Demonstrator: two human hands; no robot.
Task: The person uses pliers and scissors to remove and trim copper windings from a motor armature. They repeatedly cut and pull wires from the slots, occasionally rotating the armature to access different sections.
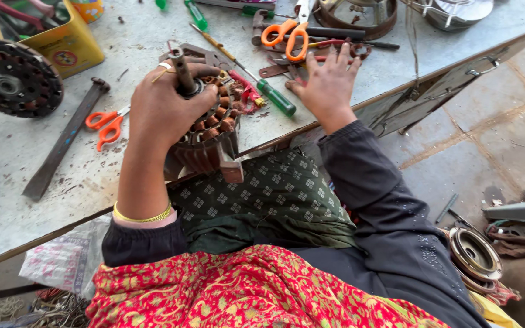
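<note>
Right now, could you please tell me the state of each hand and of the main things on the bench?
left hand: closed around the wound stator, gripping near its shaft
wound stator: tilted at the bench edge, copper coils exposed
right hand: open, fingers spread, flat on the bench
green-handled screwdriver: lying flat, untouched
orange scissors: lying flat, blades closed
second stator: lying flat, untouched

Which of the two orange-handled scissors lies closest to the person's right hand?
The orange scissors at the table's far edge, just beyond the right hand fingertips. The other pair lies left of the left hand.
</note>
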